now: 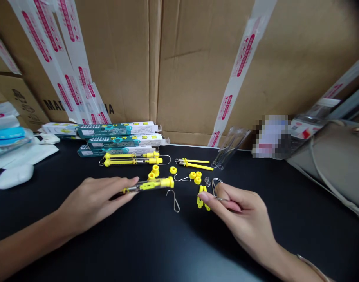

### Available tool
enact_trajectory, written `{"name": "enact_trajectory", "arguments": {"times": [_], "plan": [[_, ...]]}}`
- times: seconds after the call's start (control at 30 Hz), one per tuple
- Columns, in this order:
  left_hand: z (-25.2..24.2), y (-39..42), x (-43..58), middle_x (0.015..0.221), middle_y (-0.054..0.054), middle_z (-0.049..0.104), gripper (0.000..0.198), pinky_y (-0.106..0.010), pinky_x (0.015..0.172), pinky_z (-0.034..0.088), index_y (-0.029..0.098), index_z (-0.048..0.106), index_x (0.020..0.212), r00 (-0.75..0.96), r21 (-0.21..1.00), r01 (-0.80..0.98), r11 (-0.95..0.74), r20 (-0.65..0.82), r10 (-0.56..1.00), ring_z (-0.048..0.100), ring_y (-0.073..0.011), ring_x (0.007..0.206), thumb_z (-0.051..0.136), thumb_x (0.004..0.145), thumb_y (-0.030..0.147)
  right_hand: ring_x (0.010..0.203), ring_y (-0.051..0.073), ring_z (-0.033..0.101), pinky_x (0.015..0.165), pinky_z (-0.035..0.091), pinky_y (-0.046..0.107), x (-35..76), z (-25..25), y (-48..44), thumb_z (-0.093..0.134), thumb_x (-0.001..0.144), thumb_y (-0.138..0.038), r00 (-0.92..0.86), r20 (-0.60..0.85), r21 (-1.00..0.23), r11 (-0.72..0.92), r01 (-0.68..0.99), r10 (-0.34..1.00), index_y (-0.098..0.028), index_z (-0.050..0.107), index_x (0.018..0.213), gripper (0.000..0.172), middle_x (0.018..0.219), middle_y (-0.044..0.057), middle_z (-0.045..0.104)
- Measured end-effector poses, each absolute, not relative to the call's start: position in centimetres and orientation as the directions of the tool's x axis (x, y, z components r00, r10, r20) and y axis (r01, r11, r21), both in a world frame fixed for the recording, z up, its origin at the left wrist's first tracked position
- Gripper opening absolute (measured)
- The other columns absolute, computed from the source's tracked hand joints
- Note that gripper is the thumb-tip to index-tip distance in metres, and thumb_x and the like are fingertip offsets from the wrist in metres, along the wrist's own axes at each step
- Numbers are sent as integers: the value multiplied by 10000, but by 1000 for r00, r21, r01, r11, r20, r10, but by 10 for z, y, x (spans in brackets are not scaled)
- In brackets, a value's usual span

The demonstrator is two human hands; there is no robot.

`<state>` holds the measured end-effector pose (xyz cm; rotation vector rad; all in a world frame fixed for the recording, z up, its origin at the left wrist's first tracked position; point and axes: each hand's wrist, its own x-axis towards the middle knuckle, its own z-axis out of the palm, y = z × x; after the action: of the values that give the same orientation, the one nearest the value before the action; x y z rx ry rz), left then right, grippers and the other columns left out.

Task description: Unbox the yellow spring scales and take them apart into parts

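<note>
My left hand [100, 196] is closed around a clear-tubed spring scale [150, 185], its yellow end cap pointing right. My right hand [244, 211] pinches a bent metal wire hook [222, 199], partly hidden by the fingers. Just beyond those fingertips lie two flat yellow tabs [200, 197] and more bent wire [217, 181]. Between the hands a loose metal hook [175, 203] rests on the black table [156, 250]. Another hook [182, 178] lies farther back, near several yellow rings [195, 176] and small springs [208, 181]. Yellow caps [155, 170] sit behind the held scale.
Two assembled spring scales [132, 158] lie before stacked teal-and-white boxes [120, 129]. Yellow rods with springs [197, 163] and clear tubes [230, 147] are at the back. A white earbud case [15, 175] is left; a bottle [308, 121] and bag [332, 164] are right. Cardboard [191, 70] stands behind.
</note>
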<state>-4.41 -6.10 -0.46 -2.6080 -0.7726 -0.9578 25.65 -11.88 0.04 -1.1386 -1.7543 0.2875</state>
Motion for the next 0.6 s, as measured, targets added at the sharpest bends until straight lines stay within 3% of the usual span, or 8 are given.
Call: {"name": "enact_trajectory", "arguments": {"times": [0.13, 0.4, 0.5, 0.6], "plan": [[-6, -54, -48, 866, 45, 785, 183, -207, 501, 545, 217, 660, 1117, 571, -16, 605, -796, 705, 420, 639, -74, 481, 591, 994, 333, 471, 62, 232, 444, 250, 197, 258, -2, -119, 651, 931, -205, -214, 640, -508, 615, 603, 738, -238, 186, 671, 534, 584, -93, 230], [-9, -64, -40, 842, 53, 782, 170, -205, 484, 500, 218, 683, 1073, 560, -21, 626, -779, 708, 430, 600, -53, 453, 601, 989, 341, 471, 68, 340, 475, 299, 224, 257, -3, -121, 695, 920, -156, -363, 744, -265, 746, 610, 561, -234, 333, 675, 444, 572, -91, 355], [-9, -64, -40, 824, 67, 778, 147, -201, 477, 490, 221, 679, 1064, 551, -16, 626, -780, 717, 427, 596, -46, 451, 618, 980, 325, 486, 82, 484, 492, 358, 246, 263, 3, -120, 724, 896, -126, -389, 785, -174, 775, 607, 481, -221, 426, 697, 370, 581, -56, 531], [-7, -66, -38, 852, 63, 783, 132, -191, 504, 506, 218, 674, 1062, 560, -21, 606, -795, 721, 408, 663, -57, 531, 622, 979, 307, 539, 111, 621, 498, 417, 267, 271, 15, -124, 713, 894, -85, -512, 787, 13, 820, 572, 345, -188, 535, 746, 253, 672, 18, 704]]}}
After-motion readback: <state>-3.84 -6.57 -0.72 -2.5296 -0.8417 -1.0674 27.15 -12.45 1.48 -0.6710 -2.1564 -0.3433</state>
